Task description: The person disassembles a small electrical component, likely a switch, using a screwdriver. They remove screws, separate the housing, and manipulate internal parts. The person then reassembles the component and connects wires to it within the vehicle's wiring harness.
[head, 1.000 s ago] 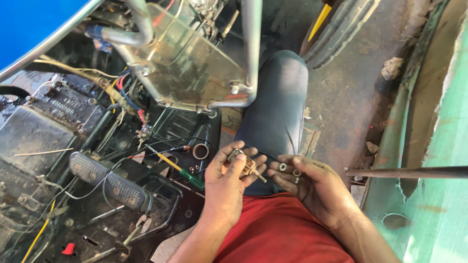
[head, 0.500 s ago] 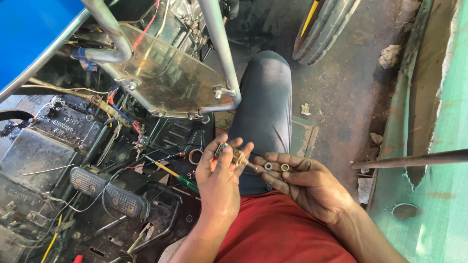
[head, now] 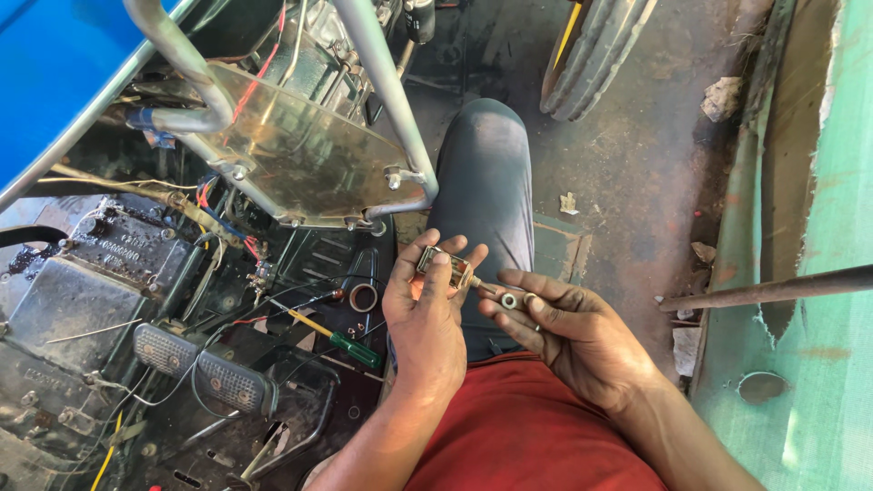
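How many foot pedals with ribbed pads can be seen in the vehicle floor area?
2: the left pedal and the right pedal sit side by side at lower left, below the green-handled screwdriver. Wiring may hide others.

The screwdriver (head: 338, 335) lies on the floorboard left of the knee (head: 486, 182); pedals (head: 205, 365) further left.

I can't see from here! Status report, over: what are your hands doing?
Left hand grips small metal part. Right hand fingers pinch its shaft end. Nothing in between.

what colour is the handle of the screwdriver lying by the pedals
Green, with a yellow shaft section; the screwdriver shows in the head view.
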